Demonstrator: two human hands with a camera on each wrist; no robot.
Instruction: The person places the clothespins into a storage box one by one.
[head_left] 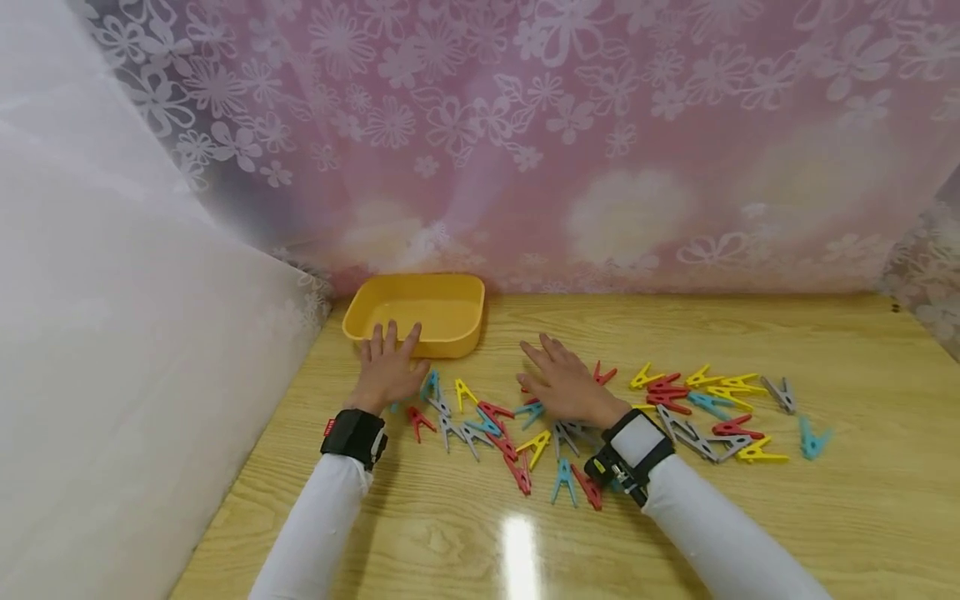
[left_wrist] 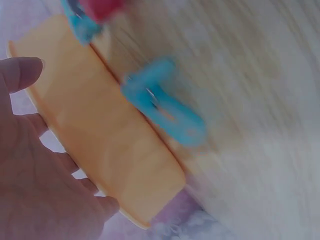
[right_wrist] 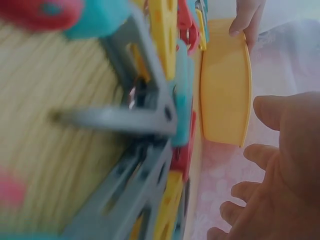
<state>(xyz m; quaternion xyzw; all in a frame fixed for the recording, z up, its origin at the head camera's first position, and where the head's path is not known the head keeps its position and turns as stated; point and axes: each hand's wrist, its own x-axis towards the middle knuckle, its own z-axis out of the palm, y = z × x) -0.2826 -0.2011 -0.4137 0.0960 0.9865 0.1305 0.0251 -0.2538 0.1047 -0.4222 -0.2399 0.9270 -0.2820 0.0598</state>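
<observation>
Light wood of a table carries scattered pegs, red, yellow, blue and grey, all loose; none shows inside the yellow basin, so the work looks barely begun, every visible peg left to handle. Left hand spreads its fingers over the basin's near edge, contact unclear; right hand stretches above the pegs; neither grips anything. Behind hangs a pink floral curtain, with white sheeting at left

Left hand and right hand palm down, fingers extended; both arms reach forward.
</observation>
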